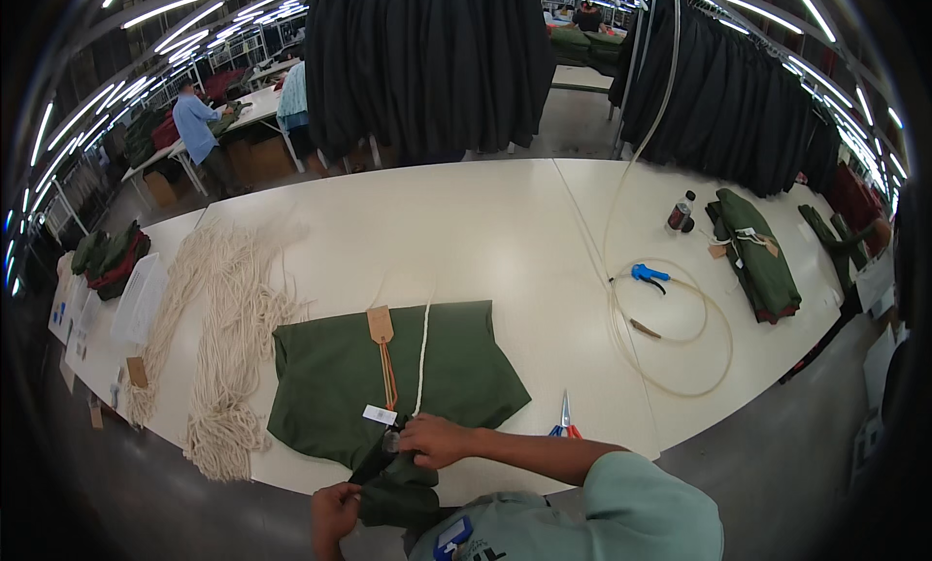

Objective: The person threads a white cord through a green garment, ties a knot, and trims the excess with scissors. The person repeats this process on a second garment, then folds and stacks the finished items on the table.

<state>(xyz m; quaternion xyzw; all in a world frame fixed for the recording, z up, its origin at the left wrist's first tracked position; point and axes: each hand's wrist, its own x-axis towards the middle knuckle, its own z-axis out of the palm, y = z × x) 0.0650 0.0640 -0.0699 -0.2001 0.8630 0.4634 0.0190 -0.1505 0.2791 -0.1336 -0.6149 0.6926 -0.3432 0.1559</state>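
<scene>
A dark green folded garment (320,386) lies flat on the table in front of me, its narrow end pulled toward my body. At the near edge my left hand (335,509) grips a loose, dark green part of it. My right hand (435,441) is closed over the narrow end, beside a small clear round piece (391,442). A white cord (423,352) runs across the garment and down to the right fingers, which hide what they pinch. On the cloth rest a brown card tag (380,325) with orange strings and a white label (380,414).
Bundles of cream cord (228,338) cover the table's left side, near a white bin (139,297). Scissors (565,420) lie right of my forearm. Further right are a blue air gun (649,273) with coiled hose, a bottle (681,212) and a tied green bundle (762,255). Dark garments (427,66) hang behind.
</scene>
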